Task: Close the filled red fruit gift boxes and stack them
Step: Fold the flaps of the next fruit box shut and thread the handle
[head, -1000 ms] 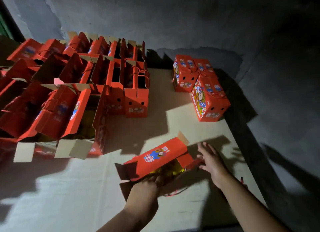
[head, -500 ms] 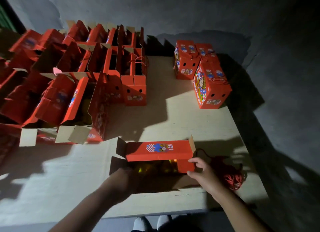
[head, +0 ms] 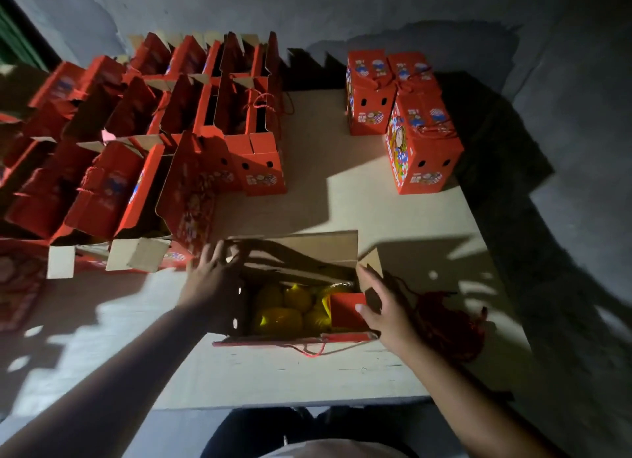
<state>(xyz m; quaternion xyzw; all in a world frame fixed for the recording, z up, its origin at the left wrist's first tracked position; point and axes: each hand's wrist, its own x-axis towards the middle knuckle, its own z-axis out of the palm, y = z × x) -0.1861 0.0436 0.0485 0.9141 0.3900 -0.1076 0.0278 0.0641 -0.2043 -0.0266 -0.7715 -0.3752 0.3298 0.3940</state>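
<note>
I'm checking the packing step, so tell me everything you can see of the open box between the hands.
The open box is red cardboard with a plain brown inside. It stands near the table's front edge, top open, its long brown flap raised at the far side. Yellow fruit fills it. A red cord hangs at its near wall. The left hand touches its left end; the right hand touches the small red right flap.

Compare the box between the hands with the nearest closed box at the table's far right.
The box between the hands is open, its far flap raised; the closed box has its top folded shut. Yellow fruit shows inside the open one; the closed one's contents are hidden. The open one sits nearer the person. Both are red cardboard with round end holes.
</note>
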